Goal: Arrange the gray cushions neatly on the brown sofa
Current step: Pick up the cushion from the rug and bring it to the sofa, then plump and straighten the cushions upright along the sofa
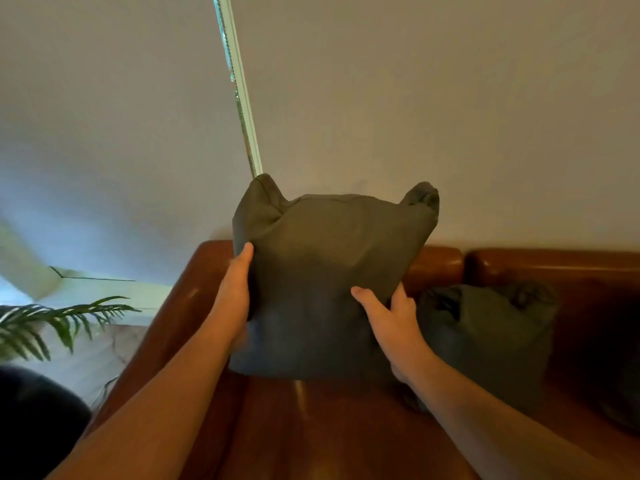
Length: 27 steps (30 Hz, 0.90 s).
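Against a plain wall, fingers (pixel 398 296) of both hands clamp a gray cushion (pixel 325 271) upright at the brown sofa's (pixel 311 427) left end; a second cushion (pixel 491 334) leans just beside it. Placement looks underway; settling it against the backrest comes next.

Room is looking dim overall, warm cast. Cool daylight is coming in from the far left, washing out the lower-left corner and the plant fronds (pixel 52 320) there. Glare streaks are showing on the brown leather sofa (pixel 304 403) seat and backrest top. Right side is falling into deep shadow, the second gray cushion (pixel 491 334) barely reading. Wide-angle lens is bending the wall trim strip (pixel 239 88). Slight softness is showing throughout, edges smeared.
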{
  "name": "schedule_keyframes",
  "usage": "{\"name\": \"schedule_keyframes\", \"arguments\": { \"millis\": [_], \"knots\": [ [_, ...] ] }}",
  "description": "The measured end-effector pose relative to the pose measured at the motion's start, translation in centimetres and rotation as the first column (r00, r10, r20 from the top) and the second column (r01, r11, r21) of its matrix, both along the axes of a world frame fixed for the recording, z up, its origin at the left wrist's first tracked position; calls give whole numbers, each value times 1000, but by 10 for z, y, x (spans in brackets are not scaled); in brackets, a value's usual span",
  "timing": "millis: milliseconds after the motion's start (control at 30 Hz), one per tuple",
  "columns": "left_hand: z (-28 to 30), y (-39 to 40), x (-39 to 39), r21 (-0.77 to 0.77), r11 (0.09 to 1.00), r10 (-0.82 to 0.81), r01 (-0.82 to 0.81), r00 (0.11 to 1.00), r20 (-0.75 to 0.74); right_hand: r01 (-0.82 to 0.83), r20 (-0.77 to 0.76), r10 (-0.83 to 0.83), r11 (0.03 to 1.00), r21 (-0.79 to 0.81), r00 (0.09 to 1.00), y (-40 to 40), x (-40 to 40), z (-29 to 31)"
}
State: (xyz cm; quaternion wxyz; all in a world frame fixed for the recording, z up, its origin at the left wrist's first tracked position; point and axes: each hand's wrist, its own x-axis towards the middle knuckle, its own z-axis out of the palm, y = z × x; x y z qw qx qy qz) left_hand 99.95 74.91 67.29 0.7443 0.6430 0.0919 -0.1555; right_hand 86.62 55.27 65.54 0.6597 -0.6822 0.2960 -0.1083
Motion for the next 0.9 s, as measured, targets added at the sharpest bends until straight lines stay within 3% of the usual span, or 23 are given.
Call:
{"name": "schedule_keyframes", "arguments": {
  "millis": [200, 533, 767, 900],
  "knots": [
    [-71, 0, 21, 7, 1000, 11, -11, 998, -69, 0, -23, -1, 1000, -25, 1000, -2, 19, -68],
    [-218, 23, 46, -71, 997, 33, -37, 998, -59, 57, -64, -65, 992, -115, 996, 28, 41, -197],
    [-288, 45, 75, -50, 998, 22, -22, 1000, 0, 69, -104, -78, 994, -91, 992, 52, 55, -264],
    [-325, 36, 87, -79, 997, -4, -1, 998, -57, 61, -172, -81, 991, -116, 982, 38, 69, -292]
  ]
}}
